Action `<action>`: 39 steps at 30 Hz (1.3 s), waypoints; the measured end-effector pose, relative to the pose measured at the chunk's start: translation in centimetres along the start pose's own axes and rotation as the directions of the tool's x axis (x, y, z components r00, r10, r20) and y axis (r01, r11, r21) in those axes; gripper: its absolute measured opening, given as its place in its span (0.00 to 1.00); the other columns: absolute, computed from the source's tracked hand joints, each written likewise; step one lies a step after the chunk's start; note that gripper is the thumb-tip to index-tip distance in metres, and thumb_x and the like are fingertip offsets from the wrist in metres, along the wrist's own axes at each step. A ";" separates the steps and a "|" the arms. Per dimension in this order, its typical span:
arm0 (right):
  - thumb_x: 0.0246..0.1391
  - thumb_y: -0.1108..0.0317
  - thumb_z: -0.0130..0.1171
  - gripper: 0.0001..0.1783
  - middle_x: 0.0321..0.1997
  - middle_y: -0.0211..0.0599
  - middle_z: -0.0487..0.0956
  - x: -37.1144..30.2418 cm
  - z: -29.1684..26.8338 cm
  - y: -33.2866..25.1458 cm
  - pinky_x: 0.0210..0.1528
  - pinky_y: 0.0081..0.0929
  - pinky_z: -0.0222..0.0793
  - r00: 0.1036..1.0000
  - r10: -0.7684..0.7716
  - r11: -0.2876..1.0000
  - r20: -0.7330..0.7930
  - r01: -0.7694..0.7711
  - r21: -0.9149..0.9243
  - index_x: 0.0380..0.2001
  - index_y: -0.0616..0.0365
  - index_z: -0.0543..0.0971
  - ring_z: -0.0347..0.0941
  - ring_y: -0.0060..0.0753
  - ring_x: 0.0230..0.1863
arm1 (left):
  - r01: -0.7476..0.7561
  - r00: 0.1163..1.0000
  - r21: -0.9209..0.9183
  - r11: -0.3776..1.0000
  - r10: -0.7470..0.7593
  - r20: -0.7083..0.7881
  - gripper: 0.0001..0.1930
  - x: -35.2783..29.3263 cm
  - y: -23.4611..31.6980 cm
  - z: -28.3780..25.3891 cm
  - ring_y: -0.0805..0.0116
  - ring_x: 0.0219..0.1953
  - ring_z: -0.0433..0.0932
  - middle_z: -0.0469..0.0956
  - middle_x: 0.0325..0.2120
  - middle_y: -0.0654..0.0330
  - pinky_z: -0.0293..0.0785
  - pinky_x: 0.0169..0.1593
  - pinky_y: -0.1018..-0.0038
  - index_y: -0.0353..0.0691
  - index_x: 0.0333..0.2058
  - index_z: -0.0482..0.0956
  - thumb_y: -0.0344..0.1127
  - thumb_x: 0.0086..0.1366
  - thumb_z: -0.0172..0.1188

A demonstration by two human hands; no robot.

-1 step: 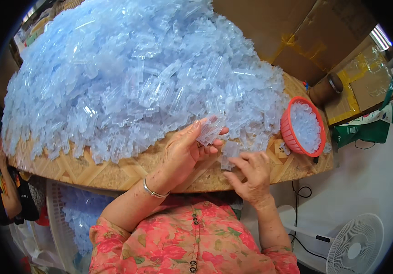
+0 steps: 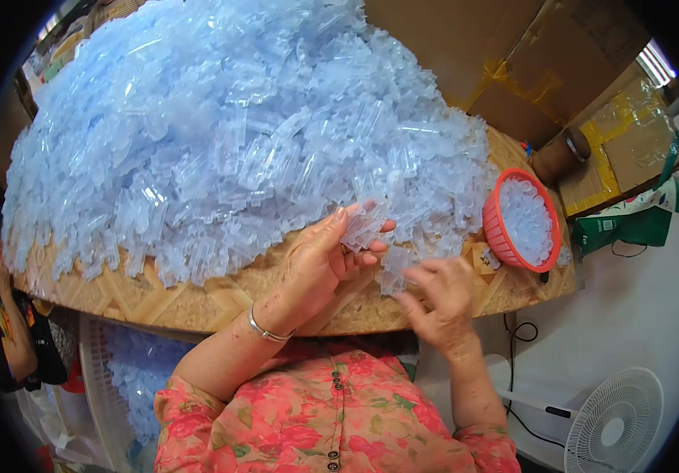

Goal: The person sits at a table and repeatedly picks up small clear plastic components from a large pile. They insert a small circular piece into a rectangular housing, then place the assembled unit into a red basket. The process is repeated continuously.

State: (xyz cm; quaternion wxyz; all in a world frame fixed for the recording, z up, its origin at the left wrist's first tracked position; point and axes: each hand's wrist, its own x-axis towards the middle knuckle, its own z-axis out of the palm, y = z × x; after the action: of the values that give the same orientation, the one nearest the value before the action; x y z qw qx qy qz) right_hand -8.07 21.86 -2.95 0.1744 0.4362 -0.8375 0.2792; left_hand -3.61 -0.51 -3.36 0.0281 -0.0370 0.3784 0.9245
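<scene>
My left hand (image 2: 328, 256) is closed round a few flat, clear plastic pieces (image 2: 365, 225), with the thumb laid across them. Just to its right, my right hand (image 2: 440, 303) pinches another clear plastic piece (image 2: 393, 272) between thumb and fingers, low over the table's front edge; its fingertips are slightly blurred. Behind both hands rises a big heap of pale blue, see-through plastic pieces (image 2: 229, 134), whose near edge comes close to my left fingers. A red plastic basket (image 2: 499, 229) filled with similar pieces stands to the right of my right hand.
The heap sits on a round wood-patterned table (image 2: 205, 303). Cardboard boxes (image 2: 544, 71) and a brown cylinder (image 2: 564, 154) stand at the back right, a green bag (image 2: 631, 229) beyond the basket. A white fan (image 2: 614, 430) is at lower right. Another person's arm (image 2: 14, 331) shows at far left.
My right hand has shifted slightly to the right, its fingers a little blurred. My left hand stays in place with its pieces.
</scene>
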 end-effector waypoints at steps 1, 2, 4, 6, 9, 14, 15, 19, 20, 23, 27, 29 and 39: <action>0.42 0.68 0.73 0.18 0.40 0.34 0.77 1.2 -0.9 0.8 0.49 0.41 0.64 0.999 -0.020 0.998 -0.037 0.017 -0.063 0.40 0.52 0.82 0.72 0.42 0.41 | -0.004 1.000 0.008 1.000 0.004 0.023 0.28 0.5 0.0 -0.1 0.69 0.47 0.77 0.73 0.59 0.45 0.77 0.51 0.74 0.31 0.67 0.60 0.47 0.80 0.35; 0.43 0.68 0.72 0.18 0.40 0.35 0.78 2.6 -1.8 1.6 0.50 0.41 0.64 0.997 -0.042 0.992 -0.071 0.033 -0.124 0.40 0.52 0.82 0.73 0.43 0.41 | -0.001 0.999 -0.009 1.000 0.001 0.033 0.28 0.9 0.0 -0.2 0.69 0.47 0.77 0.72 0.59 0.45 0.77 0.51 0.74 0.31 0.68 0.60 0.47 0.80 0.35; 0.49 0.69 0.66 0.14 0.42 0.40 0.80 6.0 -3.9 3.4 0.51 0.41 0.64 0.999 0.027 0.980 -0.043 -0.035 -0.196 0.41 0.54 0.81 0.74 0.47 0.44 | 0.004 0.999 -0.044 0.999 -0.001 0.052 0.28 1.4 -0.2 -0.5 0.68 0.47 0.77 0.72 0.60 0.45 0.76 0.51 0.74 0.31 0.68 0.59 0.47 0.80 0.35; 0.54 0.71 0.60 0.12 0.44 0.45 0.81 9.8 -5.1 6.4 0.51 0.44 0.66 0.998 0.049 0.962 -0.037 -0.057 -0.266 0.43 0.56 0.81 0.75 0.49 0.46 | 0.050 0.997 -0.084 0.995 -0.045 0.058 0.28 1.4 -0.2 -0.4 0.67 0.47 0.77 0.71 0.60 0.44 0.76 0.51 0.73 0.31 0.68 0.58 0.47 0.80 0.35; 0.57 0.66 0.55 0.17 0.47 0.50 0.82 14.9 -4.6 14.6 0.55 0.45 0.69 0.953 0.293 0.914 0.078 -0.255 -0.316 0.48 0.60 0.81 0.77 0.54 0.52 | 0.091 0.992 -0.121 0.988 -0.079 0.098 0.29 1.2 -0.5 -0.5 0.67 0.47 0.77 0.71 0.60 0.44 0.76 0.52 0.73 0.31 0.69 0.57 0.47 0.80 0.35; 0.55 0.54 0.56 0.26 0.47 0.55 0.83 21.4 -0.3 24.9 0.56 0.42 0.72 0.701 0.680 0.682 0.217 -0.495 -0.538 0.49 0.62 0.82 0.79 0.55 0.52 | 0.107 0.988 -0.142 0.984 -0.090 0.123 0.28 0.9 -0.4 -1.3 0.68 0.48 0.77 0.74 0.58 0.46 0.76 0.52 0.72 0.30 0.68 0.59 0.45 0.80 0.39; 0.55 0.52 0.56 0.26 0.44 0.54 0.84 22.4 0.5 25.3 0.53 0.41 0.73 0.630 0.733 0.642 0.257 -0.514 -0.569 0.47 0.63 0.82 0.80 0.55 0.49 | 0.120 0.989 -0.152 0.981 -0.104 0.108 0.28 0.7 -0.4 -1.4 0.69 0.47 0.77 0.74 0.58 0.46 0.76 0.52 0.73 0.31 0.68 0.60 0.46 0.80 0.41; 0.52 0.55 0.60 0.22 0.42 0.53 0.84 24.2 1.8 25.9 0.46 0.41 0.77 0.536 0.787 0.612 0.305 -0.620 -0.491 0.40 0.63 0.85 0.82 0.49 0.43 | 0.149 0.983 -0.132 0.980 -0.133 0.124 0.29 0.7 -0.4 -1.6 0.66 0.50 0.77 0.71 0.61 0.42 0.76 0.54 0.72 0.30 0.69 0.56 0.46 0.80 0.38; 0.52 0.55 0.61 0.21 0.39 0.50 0.84 24.2 1.8 26.0 0.41 0.40 0.78 0.528 0.788 0.615 0.316 -0.651 -0.446 0.38 0.63 0.85 0.83 0.46 0.38 | 0.148 0.983 -0.134 0.980 -0.130 0.132 0.29 0.8 -0.5 -1.6 0.66 0.50 0.77 0.70 0.61 0.42 0.76 0.54 0.72 0.30 0.69 0.56 0.46 0.80 0.38; 0.52 0.57 0.63 0.18 0.33 0.41 0.84 23.9 1.2 24.4 0.30 0.33 0.77 0.611 0.748 0.664 0.259 -0.689 -0.292 0.35 0.63 0.84 0.80 0.34 0.27 | 0.136 0.983 -0.141 0.981 -0.116 0.141 0.29 0.7 -0.7 -1.7 0.66 0.50 0.77 0.70 0.61 0.42 0.76 0.53 0.72 0.30 0.69 0.56 0.47 0.80 0.38; 0.56 0.60 0.63 0.15 0.31 0.34 0.82 21.6 -2.0 18.7 0.28 0.26 0.76 0.731 0.673 0.715 0.112 -0.682 0.156 0.39 0.62 0.82 0.78 0.24 0.26 | 0.131 0.984 -0.144 0.981 -0.110 0.143 0.29 0.8 -1.0 -1.7 0.66 0.50 0.77 0.70 0.61 0.41 0.77 0.54 0.72 0.29 0.69 0.57 0.47 0.80 0.36; 0.59 0.61 0.62 0.15 0.31 0.31 0.81 19.6 -3.3 16.8 0.30 0.24 0.76 0.755 0.643 0.655 0.129 -0.630 0.418 0.42 0.61 0.80 0.78 0.23 0.27 | 0.128 0.984 -0.146 0.981 -0.107 0.140 0.29 0.9 -1.0 -1.6 0.65 0.50 0.77 0.70 0.60 0.40 0.77 0.54 0.72 0.29 0.68 0.57 0.48 0.80 0.34; 0.65 0.63 0.59 0.12 0.37 0.34 0.81 5.6 0.0 2.4 0.32 0.23 0.78 0.758 0.607 0.102 0.239 -0.373 0.922 0.45 0.60 0.75 0.81 0.26 0.33 | 0.062 0.991 -0.086 0.994 -0.051 0.124 0.28 0.9 -1.0 -1.3 0.63 0.52 0.78 0.71 0.59 0.42 0.76 0.59 0.68 0.28 0.68 0.58 0.46 0.80 0.36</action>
State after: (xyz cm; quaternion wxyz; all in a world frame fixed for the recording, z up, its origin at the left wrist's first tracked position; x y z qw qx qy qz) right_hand -13.19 19.45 -0.72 -0.1340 0.1151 -0.5813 0.7943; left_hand -4.40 -0.73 -5.03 0.0757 0.0076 0.3327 0.9399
